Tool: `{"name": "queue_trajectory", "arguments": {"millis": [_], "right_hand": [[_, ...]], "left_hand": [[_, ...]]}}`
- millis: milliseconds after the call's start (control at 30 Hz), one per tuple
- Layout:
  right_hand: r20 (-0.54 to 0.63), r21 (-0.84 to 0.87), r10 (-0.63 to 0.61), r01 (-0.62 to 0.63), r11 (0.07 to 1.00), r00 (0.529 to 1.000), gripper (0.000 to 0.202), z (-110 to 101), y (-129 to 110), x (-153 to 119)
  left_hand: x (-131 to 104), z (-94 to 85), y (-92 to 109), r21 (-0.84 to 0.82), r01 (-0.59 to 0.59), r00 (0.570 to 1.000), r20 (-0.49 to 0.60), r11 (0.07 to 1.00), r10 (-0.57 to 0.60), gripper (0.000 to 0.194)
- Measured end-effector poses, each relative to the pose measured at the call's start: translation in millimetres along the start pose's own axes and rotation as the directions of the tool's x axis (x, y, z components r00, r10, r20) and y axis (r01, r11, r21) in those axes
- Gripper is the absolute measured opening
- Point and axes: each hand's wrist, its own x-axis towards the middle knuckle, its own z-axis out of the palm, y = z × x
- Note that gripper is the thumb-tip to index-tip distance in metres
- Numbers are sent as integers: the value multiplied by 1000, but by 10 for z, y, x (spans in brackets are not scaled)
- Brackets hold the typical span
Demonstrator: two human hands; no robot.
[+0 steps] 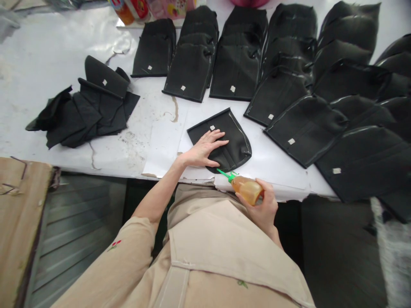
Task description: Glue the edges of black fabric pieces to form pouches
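A black curved-edge piece (236,143) with a small white tag lies on white paper near the table's front edge. Spread over its left part is my left hand (205,150), fingers apart and pressing flat. My right hand (265,205) is wrapped round the base of a bottle (247,189) of amber liquid. The bottle is tilted, and its green nozzle tip touches or nearly touches the piece's lower edge, just right of my left thumb.
Overlapping black pieces (239,55) line the back and right of the white table (154,111). A loose black pile (93,107) lies at left. Colourful packages (138,9) stand at the back. A wooden surface (22,201) is at lower left.
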Motion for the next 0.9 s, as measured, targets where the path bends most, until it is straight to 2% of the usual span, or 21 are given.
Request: {"name": "queue_trajectory", "arguments": {"millis": [133, 300, 433, 533, 600, 733, 900], "right_hand": [[10, -30, 16, -16, 999, 1000, 62, 10, -11, 48], [88, -37, 93, -90, 995, 992, 63, -68, -27, 41], [98, 18, 226, -229, 973, 969, 65, -146, -45, 10], [80, 121, 364, -371, 921, 928, 65, -204, -34, 1], [49, 178, 417, -419, 890, 907, 65, -240, -1, -1], [-10, 124, 413, -409, 904, 911, 69, -269, 96, -13], [-2, 51, 337, -337, 940, 941, 69, -219, 88, -38]], "left_hand": [[2, -17, 16, 21, 13, 1000, 19, 1000, -14, 87], [10, -23, 40, 3, 29, 1000, 10, 1000, -29, 87], [15, -20, 71, 22, 45, 999, 11, 999, -45, 87], [16, -15, 96, 35, 55, 998, 7, 998, -55, 88], [16, -11, 107, 36, 57, 998, 1, 998, -57, 88], [16, 1, 125, 34, 60, 998, -17, 998, -59, 87], [19, 25, 157, 61, 71, 997, -32, 996, -69, 86]]}}
